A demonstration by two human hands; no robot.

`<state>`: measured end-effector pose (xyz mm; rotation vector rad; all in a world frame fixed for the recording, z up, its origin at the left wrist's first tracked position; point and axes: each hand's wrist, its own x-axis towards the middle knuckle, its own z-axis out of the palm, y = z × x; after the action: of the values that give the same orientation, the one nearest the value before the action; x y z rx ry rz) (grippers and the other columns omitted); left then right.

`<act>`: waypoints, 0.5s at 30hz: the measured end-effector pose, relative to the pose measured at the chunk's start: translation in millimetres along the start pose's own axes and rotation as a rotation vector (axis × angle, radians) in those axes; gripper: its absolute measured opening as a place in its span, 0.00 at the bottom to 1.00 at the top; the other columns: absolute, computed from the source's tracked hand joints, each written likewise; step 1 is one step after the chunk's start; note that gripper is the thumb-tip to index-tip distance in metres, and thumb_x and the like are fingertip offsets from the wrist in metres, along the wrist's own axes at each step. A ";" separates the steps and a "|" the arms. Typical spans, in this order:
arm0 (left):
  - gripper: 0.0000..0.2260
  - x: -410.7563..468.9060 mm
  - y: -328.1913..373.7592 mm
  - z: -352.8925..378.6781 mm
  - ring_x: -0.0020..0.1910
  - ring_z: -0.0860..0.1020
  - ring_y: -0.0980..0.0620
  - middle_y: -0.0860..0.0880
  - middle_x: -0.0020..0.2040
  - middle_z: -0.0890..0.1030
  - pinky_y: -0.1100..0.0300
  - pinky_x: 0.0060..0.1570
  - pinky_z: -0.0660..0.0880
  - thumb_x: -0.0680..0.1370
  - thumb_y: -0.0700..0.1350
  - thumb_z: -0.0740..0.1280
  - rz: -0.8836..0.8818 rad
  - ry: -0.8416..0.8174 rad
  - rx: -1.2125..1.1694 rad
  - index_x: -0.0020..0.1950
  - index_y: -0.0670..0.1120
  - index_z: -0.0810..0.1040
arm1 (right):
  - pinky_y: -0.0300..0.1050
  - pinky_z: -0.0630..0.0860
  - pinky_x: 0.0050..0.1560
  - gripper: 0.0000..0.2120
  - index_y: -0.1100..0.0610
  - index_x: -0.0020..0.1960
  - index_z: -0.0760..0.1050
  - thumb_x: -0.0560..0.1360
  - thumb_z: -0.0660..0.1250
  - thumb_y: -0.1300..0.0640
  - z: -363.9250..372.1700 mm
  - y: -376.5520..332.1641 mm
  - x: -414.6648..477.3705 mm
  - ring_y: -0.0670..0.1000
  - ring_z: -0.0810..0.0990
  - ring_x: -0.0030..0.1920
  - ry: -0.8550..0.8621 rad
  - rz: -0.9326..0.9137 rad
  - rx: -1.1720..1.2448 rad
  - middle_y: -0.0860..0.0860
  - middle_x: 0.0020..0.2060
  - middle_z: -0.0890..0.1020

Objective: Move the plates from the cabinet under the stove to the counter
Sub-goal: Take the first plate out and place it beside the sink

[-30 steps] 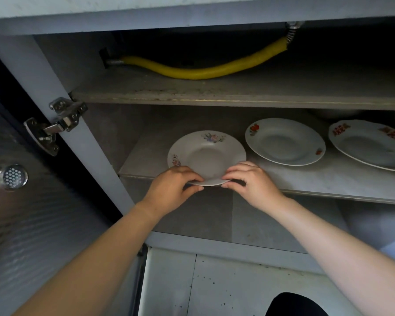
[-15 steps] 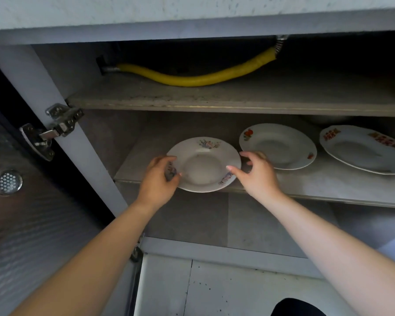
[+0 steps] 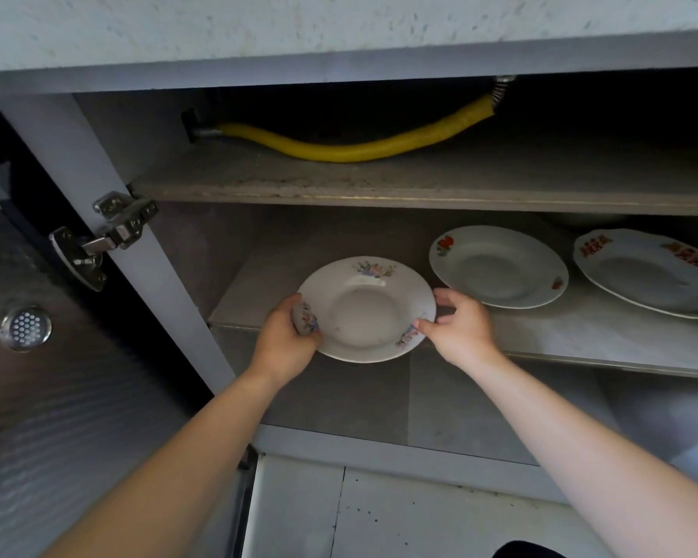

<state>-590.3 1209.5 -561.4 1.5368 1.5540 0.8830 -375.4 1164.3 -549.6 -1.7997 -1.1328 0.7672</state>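
Lower shelf is open along its front edge, toward the bottom of the frame. Upper shelf caps headroom, hinge post crowds the left, strawberry plate and red-patterned plate fill the right.

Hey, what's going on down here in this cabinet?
A person holds a flowered plate at the front of the lower cabinet shelf. The left hand grips its left rim and the right hand pinches its right rim; it overhangs the shelf edge. A second plate and a third plate lie further right.
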 end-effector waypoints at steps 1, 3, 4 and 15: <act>0.22 -0.6 1.4 -1.0 0.50 0.76 0.52 0.52 0.48 0.78 0.62 0.50 0.71 0.71 0.32 0.68 0.007 0.001 0.003 0.63 0.44 0.72 | 0.44 0.75 0.51 0.25 0.57 0.65 0.72 0.70 0.72 0.64 -0.4 0.0 0.6 0.49 0.79 0.47 0.005 0.007 -0.010 0.51 0.59 0.79; 0.18 1.2 7.3 -2.5 0.47 0.76 0.51 0.54 0.44 0.76 0.61 0.47 0.70 0.71 0.32 0.68 0.014 0.016 -0.006 0.57 0.48 0.72 | 0.46 0.74 0.57 0.27 0.58 0.67 0.70 0.69 0.72 0.62 -0.9 -3.1 2.9 0.53 0.78 0.55 0.016 0.030 -0.036 0.52 0.62 0.77; 0.17 4.5 9.5 -2.8 0.47 0.76 0.50 0.53 0.44 0.76 0.61 0.47 0.70 0.71 0.32 0.68 0.007 0.027 -0.012 0.56 0.48 0.72 | 0.47 0.72 0.58 0.27 0.59 0.67 0.70 0.69 0.72 0.62 -0.6 -5.4 4.1 0.54 0.77 0.57 0.016 0.041 -0.044 0.53 0.62 0.77; 0.14 4.1 3.7 -8.7 0.46 0.80 0.46 0.46 0.45 0.82 0.55 0.46 0.76 0.67 0.31 0.69 -0.017 0.015 0.053 0.46 0.47 0.77 | 0.37 0.71 0.35 0.17 0.57 0.58 0.75 0.71 0.68 0.68 2.7 -10.2 -6.2 0.49 0.75 0.44 -0.013 0.074 -0.003 0.48 0.44 0.76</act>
<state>-596.1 1214.1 -554.2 1.5546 1.6104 0.8520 -384.1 1161.8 -541.3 -1.8500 -1.0816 0.8224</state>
